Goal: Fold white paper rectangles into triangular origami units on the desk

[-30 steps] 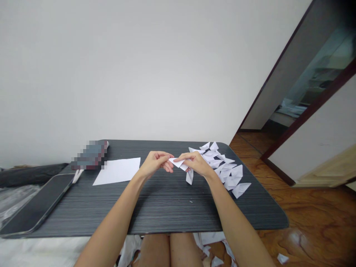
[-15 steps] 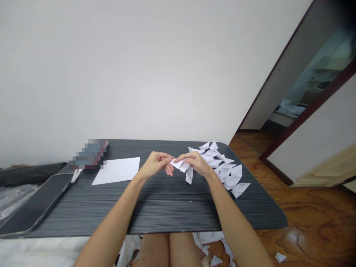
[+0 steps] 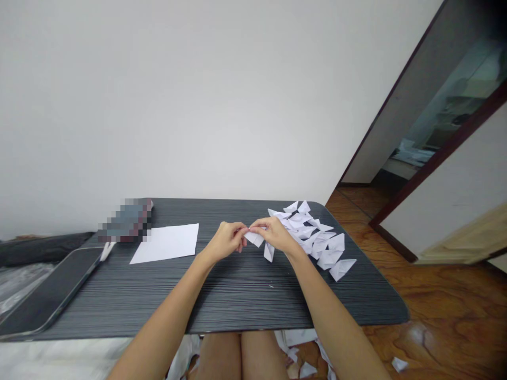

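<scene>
A small folded white paper [image 3: 254, 239] is held between my two hands above the dark table. My left hand [image 3: 228, 237] pinches its left upper corner, with the other fingers curled beneath. My right hand [image 3: 273, 232] grips the top edge between thumb and forefinger, the fingertips of both hands nearly meeting. Just below my right hand a single folded paper piece [image 3: 269, 252] lies on the table. Right of that hand spreads a pile of folded white paper pieces [image 3: 319, 244], pointed and overlapping.
On the dark ridged table [image 3: 237, 301], a flat white sheet [image 3: 168, 244] lies to the left. Behind it is a pixelated object [image 3: 127, 220]. A black phone-like slab [image 3: 51, 290] rests at the left edge. Paper scraps [image 3: 308, 369] litter the floor below.
My hands have come closer together on the folded paper. The left fingers, spread before, have curled into a pinch, and the right thumb and forefinger now grip the top edge.
</scene>
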Demonstrator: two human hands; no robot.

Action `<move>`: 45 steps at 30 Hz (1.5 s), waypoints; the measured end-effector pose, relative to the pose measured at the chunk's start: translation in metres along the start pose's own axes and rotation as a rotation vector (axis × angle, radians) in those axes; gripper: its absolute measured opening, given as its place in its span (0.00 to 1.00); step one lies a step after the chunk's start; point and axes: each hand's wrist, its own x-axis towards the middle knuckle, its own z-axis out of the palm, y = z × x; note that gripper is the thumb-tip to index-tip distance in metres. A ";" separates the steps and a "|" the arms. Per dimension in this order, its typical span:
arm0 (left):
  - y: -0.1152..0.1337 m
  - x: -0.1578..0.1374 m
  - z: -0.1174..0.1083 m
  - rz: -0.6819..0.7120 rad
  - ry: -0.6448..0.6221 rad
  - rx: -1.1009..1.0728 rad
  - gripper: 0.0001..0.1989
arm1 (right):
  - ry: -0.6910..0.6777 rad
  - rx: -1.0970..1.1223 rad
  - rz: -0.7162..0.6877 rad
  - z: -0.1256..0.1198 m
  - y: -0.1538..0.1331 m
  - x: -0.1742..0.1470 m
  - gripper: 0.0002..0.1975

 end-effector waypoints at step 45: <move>-0.019 0.010 -0.005 -0.299 0.276 -0.461 0.18 | 0.056 0.773 0.416 0.032 0.006 0.002 0.15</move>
